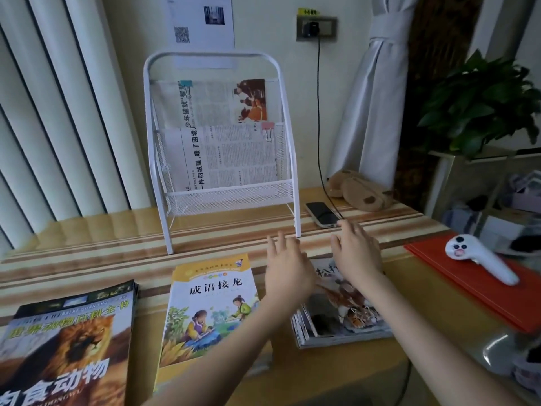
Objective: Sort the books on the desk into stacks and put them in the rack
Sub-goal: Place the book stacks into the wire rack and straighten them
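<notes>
Hovering hands point(288, 269) point(355, 256) flank tiger stack's point(348, 320) far edge.

3 book stacks on the desk: 1 lion-cover stack point(67, 341) lower left, 1 yellow-cover book point(205, 312) at centre (stack depth unclear), 1 tiger-cover stack point(342, 320) right of centre, partly under the hands. 2 hands in frame: left hand point(288, 271), right hand point(355, 253), both with fingers spread. 1 white rack point(216, 142) upper centre, holding 2 clipped newspaper bundles: upper one point(210, 101), lower one point(228, 156). 2 binder clips: 1 teal point(186, 84), 1 pink point(268, 128). 1 phone point(322, 213), 1 brown plush toy point(360, 189), 1 red folder point(480, 282), 1 white handheld device point(480, 259), 1 potted plant point(480, 104) upper right.
</notes>
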